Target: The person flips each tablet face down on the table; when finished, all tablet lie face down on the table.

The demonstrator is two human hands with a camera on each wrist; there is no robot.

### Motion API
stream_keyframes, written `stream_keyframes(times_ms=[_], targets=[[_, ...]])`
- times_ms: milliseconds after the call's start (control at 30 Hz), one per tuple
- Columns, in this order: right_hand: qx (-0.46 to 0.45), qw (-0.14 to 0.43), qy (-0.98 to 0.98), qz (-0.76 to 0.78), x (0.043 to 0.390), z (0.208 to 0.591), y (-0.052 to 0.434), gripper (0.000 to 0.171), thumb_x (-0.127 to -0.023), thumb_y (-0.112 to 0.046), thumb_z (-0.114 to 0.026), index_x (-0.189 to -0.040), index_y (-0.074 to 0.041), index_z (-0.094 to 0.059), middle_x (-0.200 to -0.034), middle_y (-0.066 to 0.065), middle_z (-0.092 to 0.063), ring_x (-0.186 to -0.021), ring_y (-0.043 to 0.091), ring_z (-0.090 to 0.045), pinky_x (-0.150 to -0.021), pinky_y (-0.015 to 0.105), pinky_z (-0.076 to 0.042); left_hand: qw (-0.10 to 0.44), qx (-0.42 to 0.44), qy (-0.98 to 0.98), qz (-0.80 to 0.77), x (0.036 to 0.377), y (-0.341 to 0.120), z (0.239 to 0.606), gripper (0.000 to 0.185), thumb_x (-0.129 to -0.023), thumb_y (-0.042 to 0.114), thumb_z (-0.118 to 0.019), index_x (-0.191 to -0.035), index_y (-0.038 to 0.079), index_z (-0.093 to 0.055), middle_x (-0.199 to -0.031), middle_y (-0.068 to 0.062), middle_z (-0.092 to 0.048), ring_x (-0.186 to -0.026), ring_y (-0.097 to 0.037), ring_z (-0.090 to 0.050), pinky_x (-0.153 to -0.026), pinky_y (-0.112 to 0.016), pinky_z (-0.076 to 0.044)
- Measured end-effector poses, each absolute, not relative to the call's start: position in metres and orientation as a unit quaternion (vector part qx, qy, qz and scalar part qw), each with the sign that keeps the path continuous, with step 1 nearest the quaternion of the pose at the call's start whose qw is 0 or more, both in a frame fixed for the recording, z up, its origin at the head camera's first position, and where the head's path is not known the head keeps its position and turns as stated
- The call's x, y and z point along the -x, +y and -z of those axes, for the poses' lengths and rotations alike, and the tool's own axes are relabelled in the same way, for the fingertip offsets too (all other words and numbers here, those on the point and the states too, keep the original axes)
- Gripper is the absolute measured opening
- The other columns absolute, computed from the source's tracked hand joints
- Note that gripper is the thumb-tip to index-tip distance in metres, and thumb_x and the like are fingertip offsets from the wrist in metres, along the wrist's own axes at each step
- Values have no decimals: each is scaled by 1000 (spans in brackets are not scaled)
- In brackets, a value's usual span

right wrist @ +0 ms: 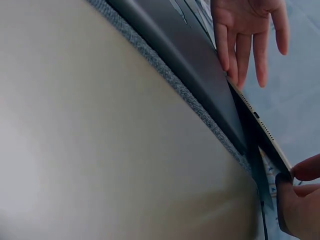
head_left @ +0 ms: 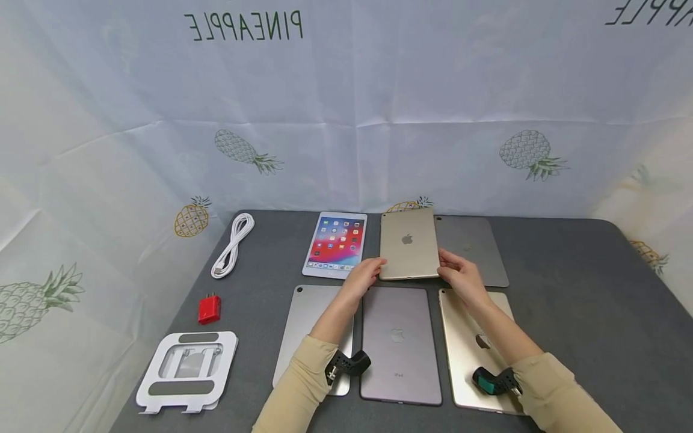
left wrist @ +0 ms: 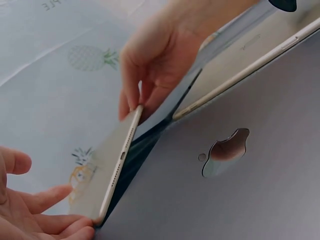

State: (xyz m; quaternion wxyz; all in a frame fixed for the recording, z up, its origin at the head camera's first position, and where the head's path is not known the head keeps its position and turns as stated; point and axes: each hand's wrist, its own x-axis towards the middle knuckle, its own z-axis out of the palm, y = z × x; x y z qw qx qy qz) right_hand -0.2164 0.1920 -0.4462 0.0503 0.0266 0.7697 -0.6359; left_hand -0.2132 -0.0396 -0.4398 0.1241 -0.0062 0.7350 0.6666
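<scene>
From the head camera, the gold tablet [head_left: 408, 245] stood tilted up off the grey table [head_left: 568, 288], back side facing the person, its near edge held between both hands. The left hand [head_left: 364, 278] touched its near-left corner with relaxed, mostly straight fingers; the right hand [head_left: 460, 273] pinched the near-right corner. That two-corner hold seemed meant to keep the thin slab steady while it was raised. Left of the gold tablet lay a lit white tablet [head_left: 337, 244]; a dark grey tablet [head_left: 472, 248] lay just right of it, and a space-grey tablet [head_left: 399, 343] lay flat nearer the person. Well to its left sat a white cable [head_left: 234, 245], a red charger [head_left: 209, 309] and a white stand [head_left: 186, 370].

The left wrist camera showed the gold tablet [left wrist: 117, 162] edge-on, the left hand [left wrist: 35, 215] spread beneath its corner.

The right wrist camera showed the right hand [right wrist: 299, 200], its thumb and a finger closed on the tablet's corner.
</scene>
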Motion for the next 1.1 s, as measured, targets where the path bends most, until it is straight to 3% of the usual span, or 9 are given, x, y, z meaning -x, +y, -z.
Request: stream_keyframes(times_ms=[367, 500, 667, 1100], targets=[[-20, 62, 794, 605, 215, 451, 187, 52, -95, 2, -51, -144, 11, -35, -143, 29, -43, -129, 35, -45, -86, 7, -41, 106, 15, 745, -658, 213, -44, 439, 45, -99, 32, -49, -126, -2, -61, -135, -18, -53, -127, -32, -48, -107, -42, -38], [-15, 81, 790, 607, 213, 448, 186, 53, -97, 0, -50, -145, 12, -33, -148, 28, -37, -134, 36, -40, -101, 21, -41, 103, 14, 750, -653, 211, -45, 437, 44, -99, 31, -48, -124, -2, -62, -133, -17, -55, -126, -32, -49, -107, -42, -38], [0, 100, 797, 596, 211, 443, 185, 53, -98, -2, -48, -145, 15, -28, -149, 31, -31, -138, 40, -34, -111, 43, -30, 100, 14, 755, -648, 211, -46, 437, 44, -99, 33, -49, -124, 0, -62, -130, -16, -56, -122, -31, -50, -106, -43, -39], [58, 135, 829, 539, 202, 432, 183, 59, -101, -8, -47, -146, 17, -19, -149, 36, -24, -139, 46, -26, -111, 52, -26, 95, 5, 765, -637, 208, -46, 439, 43, -100, 33, -47, -124, 1, -62, -127, -15, -57, -119, -31, -51, -106, -46, -38]])
